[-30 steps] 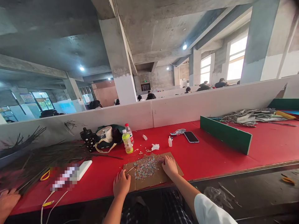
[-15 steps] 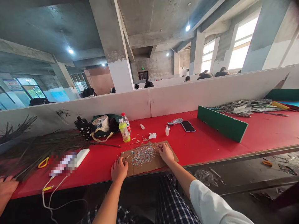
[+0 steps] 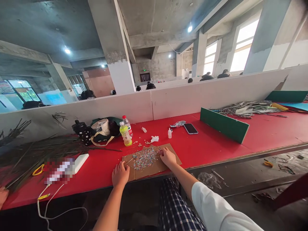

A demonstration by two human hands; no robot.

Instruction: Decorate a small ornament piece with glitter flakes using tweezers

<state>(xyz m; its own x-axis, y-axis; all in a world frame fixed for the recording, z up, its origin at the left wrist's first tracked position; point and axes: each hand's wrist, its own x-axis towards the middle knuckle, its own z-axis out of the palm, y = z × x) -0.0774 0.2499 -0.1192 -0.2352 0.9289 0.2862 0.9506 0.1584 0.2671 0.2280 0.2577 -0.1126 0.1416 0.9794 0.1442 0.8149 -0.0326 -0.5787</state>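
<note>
A brown cardboard sheet (image 3: 149, 168) lies on the red table (image 3: 211, 144) near its front edge, with a heap of tiny multicoloured beads (image 3: 144, 158) on it. My left hand (image 3: 119, 175) rests at the sheet's left end, fingers curled around a thin stick (image 3: 129, 160) that points into the beads. My right hand (image 3: 167, 157) sits on the sheet's right part, fingertips pinched together at the edge of the bead heap.
Behind the sheet stand a yellow drink bottle (image 3: 125, 134), a clear bottle (image 3: 128, 125), a bag (image 3: 103, 133), small glue bottles (image 3: 169, 133) and a phone (image 3: 190, 128). A green board (image 3: 223, 125) stands to the right. Dark stalks (image 3: 36, 152), yellow scissors (image 3: 38, 170) and a white box (image 3: 80, 159) lie left.
The view has tilted and shifted, so the table sits higher in frame. Both hands stay on the cardboard; the right hand moved slightly along the beads. A neighbour's hand at far left has almost left view.
</note>
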